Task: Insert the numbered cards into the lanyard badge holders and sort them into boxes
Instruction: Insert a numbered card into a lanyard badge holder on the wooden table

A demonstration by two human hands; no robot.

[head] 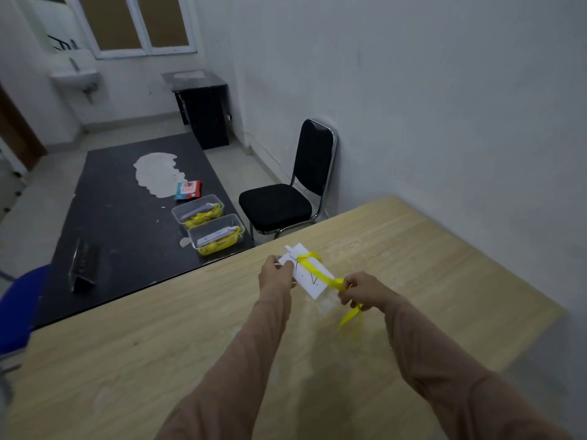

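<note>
Over the wooden table point(178, 338), my left hand point(277, 272) pinches the near-left edge of a clear badge holder with a white numbered card point(309, 276) in it. A yellow lanyard point(320, 271) crosses the card from its top clip toward the right. There my right hand point(360, 292) grips the ribbon, and its loose end hangs below the fist. On the black table beyond stand two clear plastic boxes point(197, 211) point(217, 234), both holding badge holders with yellow lanyards.
A black chair point(286, 198) stands by the wall behind the wooden table. On the black table point(104, 217) lie a red-and-blue packet point(188, 189) and a dark angular object point(83, 265). A blue chair point(19, 309) sits at the left edge.
</note>
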